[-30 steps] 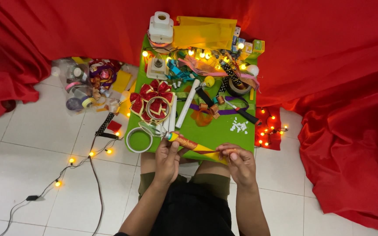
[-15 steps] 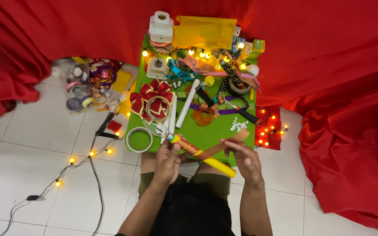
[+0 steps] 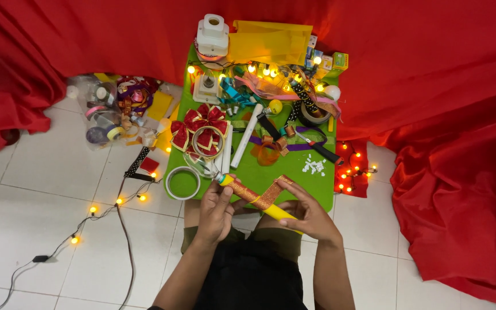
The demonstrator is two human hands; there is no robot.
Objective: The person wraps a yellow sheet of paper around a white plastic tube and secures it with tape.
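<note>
My left hand (image 3: 216, 211) grips the upper part of a yellow stick (image 3: 278, 213) that lies slanted over the near edge of a green mat (image 3: 294, 179). A gold-brown glitter ribbon (image 3: 266, 195) is wound around the stick's middle, with a loose strip folded up to the right. My right hand (image 3: 311, 217) holds the stick's lower end, fingers by the ribbon strip. A red and gold ribbon flower (image 3: 202, 135) lies on the mat beyond my left hand.
A white tape ring (image 3: 182, 182) sits at the mat's left edge. White sticks (image 3: 247, 135), ribbons, bulbs, a white glue dispenser (image 3: 212, 33) and yellow paper (image 3: 270, 42) crowd the mat's far end. String lights (image 3: 96, 208) trail on the tiled floor left. Red cloth (image 3: 454, 149) surrounds.
The stick has turned from nearly level to slanting down to the right. My right hand moved lower along it, and the ribbon strip now stands folded up beside it.
</note>
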